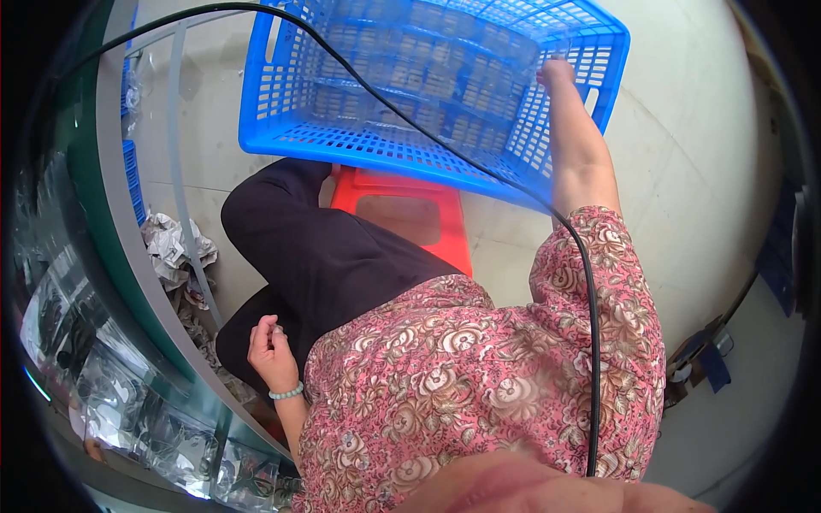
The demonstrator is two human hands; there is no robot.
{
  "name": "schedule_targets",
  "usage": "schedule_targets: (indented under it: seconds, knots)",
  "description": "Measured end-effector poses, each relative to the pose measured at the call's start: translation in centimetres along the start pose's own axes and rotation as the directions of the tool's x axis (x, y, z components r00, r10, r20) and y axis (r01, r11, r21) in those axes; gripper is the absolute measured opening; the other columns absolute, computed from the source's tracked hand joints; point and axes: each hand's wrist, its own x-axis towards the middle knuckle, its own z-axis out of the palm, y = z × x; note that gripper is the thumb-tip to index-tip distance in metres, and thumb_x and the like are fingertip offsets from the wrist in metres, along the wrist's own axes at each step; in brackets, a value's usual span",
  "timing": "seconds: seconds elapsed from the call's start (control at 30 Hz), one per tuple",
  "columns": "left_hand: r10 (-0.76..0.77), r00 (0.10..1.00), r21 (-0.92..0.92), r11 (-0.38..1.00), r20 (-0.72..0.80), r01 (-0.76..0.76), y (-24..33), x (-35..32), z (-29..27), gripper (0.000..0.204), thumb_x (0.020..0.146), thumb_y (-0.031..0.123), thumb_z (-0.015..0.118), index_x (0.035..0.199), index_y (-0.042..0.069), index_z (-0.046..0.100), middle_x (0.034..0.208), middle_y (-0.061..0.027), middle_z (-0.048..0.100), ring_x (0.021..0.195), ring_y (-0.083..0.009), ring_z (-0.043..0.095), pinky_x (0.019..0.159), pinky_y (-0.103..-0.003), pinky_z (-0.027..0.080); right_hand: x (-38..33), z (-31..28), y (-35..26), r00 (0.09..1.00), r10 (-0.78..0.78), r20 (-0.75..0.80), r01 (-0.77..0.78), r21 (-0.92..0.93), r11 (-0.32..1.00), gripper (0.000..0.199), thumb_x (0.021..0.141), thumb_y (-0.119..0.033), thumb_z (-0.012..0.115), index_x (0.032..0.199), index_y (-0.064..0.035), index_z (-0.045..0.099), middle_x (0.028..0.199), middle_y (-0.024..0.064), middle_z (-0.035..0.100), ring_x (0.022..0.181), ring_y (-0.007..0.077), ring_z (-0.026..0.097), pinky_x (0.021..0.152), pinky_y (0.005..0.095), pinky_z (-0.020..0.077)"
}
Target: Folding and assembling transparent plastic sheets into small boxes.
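Fingers of right hand (556,70) grip blue basket (428,85) above red stool (410,214); left hand (271,352) curled narrow

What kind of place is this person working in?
Probably a small workshop or packing room. The right hand reaches into a blue plastic crate on a red stool over a bare concrete floor. The left hand rests by a workbench piled with shiny clear bags.

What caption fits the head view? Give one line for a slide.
Seated person's right hand reaches into a blue perforated plastic crate above a red stool; left hand rests curled by the lap.
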Motion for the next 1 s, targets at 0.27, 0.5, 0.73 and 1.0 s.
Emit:
schedule_targets:
  seconds: [0.27,0.5,0.73,1.0]
  knots:
    - [-0.001,0.998,0.031,1.0,-0.066,0.003,1.1,-0.9,0.9,0.023,0.085,-0.009,0.056,0.102,-0.001,0.069,0.082,-0.003,0.059,0.07,-0.0099,0.056,0.064,-0.024,0.046,-1.9,0.8,5.0,0.981,0.195,0.022,-0.12,0.855,0.504,0.041,0.094,-0.029,0.064,0.125,-0.0017,0.057,0.113,0.0143,0.066,0.091,0.0313,0.069,0.07,0.042,0.059]
    - [0.071,0.997,0.112,0.992,-0.043,-0.066,1.2,-1.7,0.4,0.025,0.087,-0.009,0.052,0.105,-0.001,0.067,0.087,-0.0005,0.057,0.071,-0.007,0.054,0.064,-0.021,0.045,-2.7,2.8,2.4,0.86,0.467,0.206,-0.4,0.84,0.367,0.06,0.094,-0.028,0.066,0.142,-0.0029,0.04,0.136,0.0189,0.053,0.116,0.0393,0.061,0.089,0.0626,0.0514]
    - [0.162,0.981,0.267,0.955,-0.108,-0.128,2.1,-3.3,-0.5,0.031,0.085,-0.01,0.053,0.111,0.0,0.066,0.083,-0.003,0.058,0.071,-0.0101,0.054,0.065,-0.025,0.045,-2.8,4.2,3.0,0.904,-0.005,0.428,-0.396,0.84,0.37,0.067,0.103,-0.033,0.046,0.16,-0.0169,0.012,0.168,0.007,0.004,0.152,0.0383,0.01,0.113,0.0724,0.0148]
    - [0.195,0.713,0.334,0.941,-0.674,0.058,-2.4,-12.7,-4.0,0.032,0.09,-0.004,0.06,0.122,-0.001,0.063,0.084,-0.0059,0.061,0.073,-0.0137,0.056,0.069,-0.027,0.048,3.4,-1.8,6.0,0.925,0.248,-0.287,-0.129,0.378,0.917,0.055,0.077,-0.032,0.07,0.117,0.0062,0.066,0.108,0.0214,0.072,0.1,0.0383,0.069,0.09,0.0441,0.0542]
